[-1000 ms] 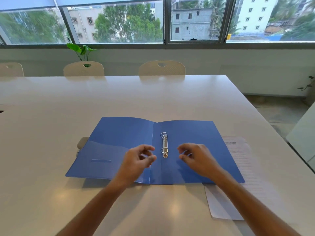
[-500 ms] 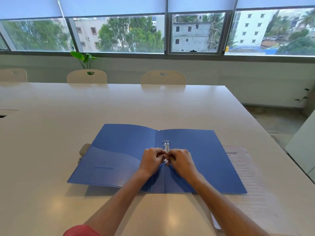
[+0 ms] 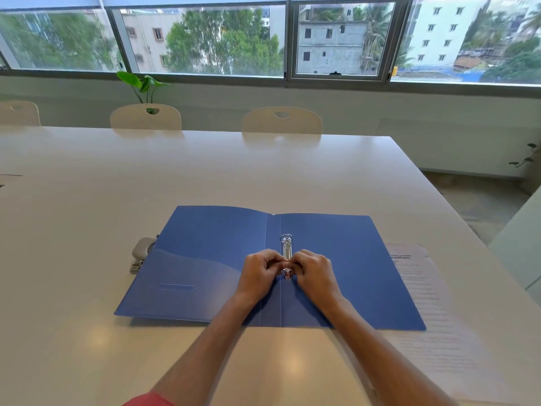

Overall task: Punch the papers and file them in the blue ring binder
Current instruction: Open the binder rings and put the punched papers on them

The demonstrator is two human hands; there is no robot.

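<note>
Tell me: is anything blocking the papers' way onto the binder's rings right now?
No object lies between the papers and the ring mechanism. The rings look shut, with the left hand and right hand gripping the near ring. The binder covers the papers' left edge.

Surface [image 3: 87, 200]: carries all items listed. Ring binder [image 3: 205, 259]: lies open and flat on the near middle of the surface, spine running front to back. Ring mechanism [image 3: 287, 250]: on the spine, toward its far half. Left hand [image 3: 259, 273] and right hand [image 3: 314, 273]: on the binder, either side of the near ring, fingers meeting at it. Hole punch [image 3: 140, 250]: on the surface at the binder's left edge, partly under the cover. Papers [image 3: 424, 294]: on the surface to the right, partly under the binder's right cover. Chairs [image 3: 282, 121]: behind the far edge. Plant [image 3: 140, 83]: behind the chairs, before the windows [image 3: 205, 39].
</note>
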